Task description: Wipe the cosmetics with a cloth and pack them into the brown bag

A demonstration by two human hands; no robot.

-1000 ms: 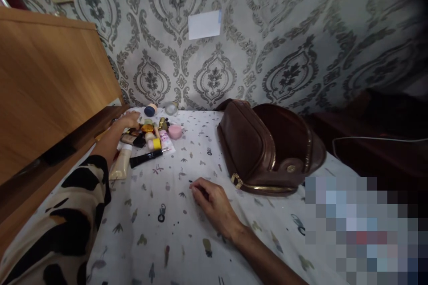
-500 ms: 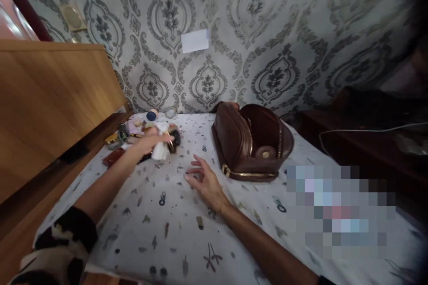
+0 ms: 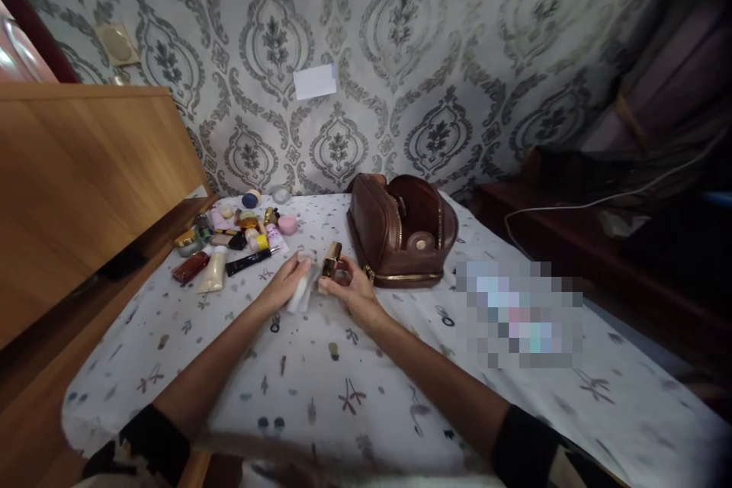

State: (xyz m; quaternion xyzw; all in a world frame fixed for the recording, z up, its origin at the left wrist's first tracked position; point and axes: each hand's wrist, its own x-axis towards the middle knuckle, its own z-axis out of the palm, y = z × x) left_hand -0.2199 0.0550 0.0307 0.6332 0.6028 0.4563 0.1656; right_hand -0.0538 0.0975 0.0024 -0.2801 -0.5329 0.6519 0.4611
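Note:
My left hand (image 3: 286, 282) is closed on a white cloth (image 3: 301, 291), which is slightly blurred. Close beside it, my right hand (image 3: 357, 293) grips a small dark cosmetic bottle (image 3: 330, 265) with a gold cap, tilted a little to the right. The cloth and the bottle are only a small gap apart, above the patterned sheet. Just behind my right hand stands a brown leather toiletry bag (image 3: 380, 232), its zipped flap hanging open and its inside dark.
At the left lie several cosmetics, among them a cream tube (image 3: 213, 271), a black tube (image 3: 249, 261), a red-brown bottle (image 3: 191, 268) and a pink jar (image 3: 287, 224). A wooden panel (image 3: 85, 168) borders the left side. A blurred-out patch (image 3: 518, 313) covers something at right.
My left hand has come right and nearer, away from the cosmetics, with the cloth. The bottle has passed into my right hand, which was open and holding nothing before. The view has shifted slightly.

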